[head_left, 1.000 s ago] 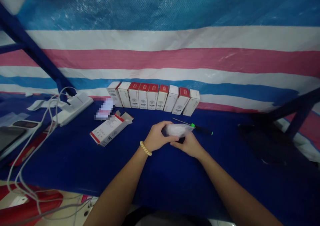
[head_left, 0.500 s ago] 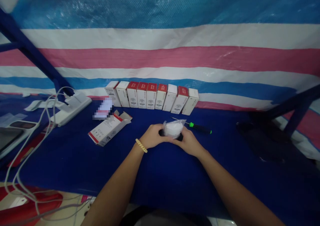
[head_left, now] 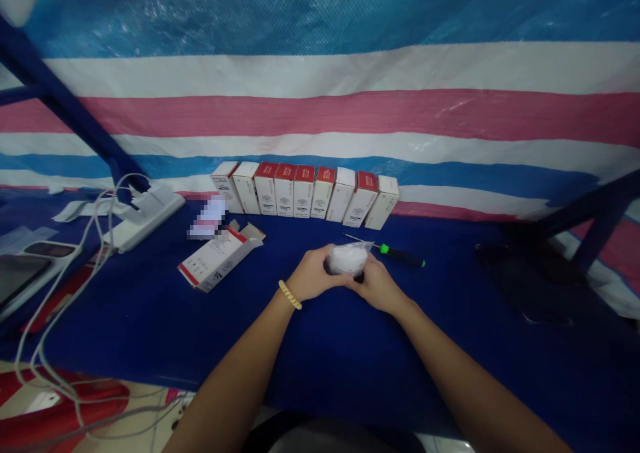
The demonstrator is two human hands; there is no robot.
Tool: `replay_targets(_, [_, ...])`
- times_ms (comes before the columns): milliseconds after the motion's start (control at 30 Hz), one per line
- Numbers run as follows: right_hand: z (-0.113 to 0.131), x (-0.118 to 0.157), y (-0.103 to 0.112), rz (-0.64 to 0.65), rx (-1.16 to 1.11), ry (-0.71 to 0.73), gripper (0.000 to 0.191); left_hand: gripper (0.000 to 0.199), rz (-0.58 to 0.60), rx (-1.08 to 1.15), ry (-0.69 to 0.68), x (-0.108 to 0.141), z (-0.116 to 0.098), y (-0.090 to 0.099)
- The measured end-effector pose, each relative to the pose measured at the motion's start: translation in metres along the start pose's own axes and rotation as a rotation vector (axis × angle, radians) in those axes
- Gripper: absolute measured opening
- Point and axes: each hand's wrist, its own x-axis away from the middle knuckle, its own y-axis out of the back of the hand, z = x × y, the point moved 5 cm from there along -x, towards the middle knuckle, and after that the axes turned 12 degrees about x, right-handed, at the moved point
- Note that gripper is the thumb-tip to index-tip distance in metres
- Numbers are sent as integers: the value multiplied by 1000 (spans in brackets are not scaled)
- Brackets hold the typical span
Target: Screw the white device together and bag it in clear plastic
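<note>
Both hands hold a white object in a clear plastic bag (head_left: 349, 258) above the blue table. My left hand (head_left: 315, 274), with a yellow bracelet at the wrist, is closed round its left side. Round the right side, my right hand (head_left: 379, 283) is closed, and the thumbs meet in front. Just behind the right hand lies a screwdriver (head_left: 404, 256) with a black and green handle. An open white and red box (head_left: 213, 261) lies on its side to the left, flaps towards the hands.
Several white and red boxes (head_left: 303, 193) stand in a row at the back. A power strip (head_left: 145, 219) with white cables is on the left of the blue table (head_left: 345, 366). Dark flat items (head_left: 530, 273) lie at the right.
My left hand has shifted slightly to the right, its fingers closer round the bagged object. Boxes and screwdriver have not moved on the table.
</note>
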Motion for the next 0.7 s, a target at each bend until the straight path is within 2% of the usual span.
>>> replay_targets(167, [1, 2, 0, -31, -19, 14, 35, 42, -11, 43, -4, -1, 1, 0])
replay_targets(267, [5, 3, 3, -35, -70, -28, 37, 49, -52, 292, 62, -2, 5, 2])
replay_targets(433, [12, 4, 9, -77, -228, -108, 44, 47, -247, 733, 216, -4, 19, 8])
replay_targets(567, [12, 4, 12, -132, -222, -117, 27, 42, -353, 930, 387, -3, 27, 10])
replay_targets(633, [13, 5, 13, -144, -210, -100, 18, 40, -372, 964, 428, -3, 29, 12])
replay_targets(700, [14, 5, 13, -130, -182, -86, 17, 42, -373, 962, 450, -3, 30, 13])
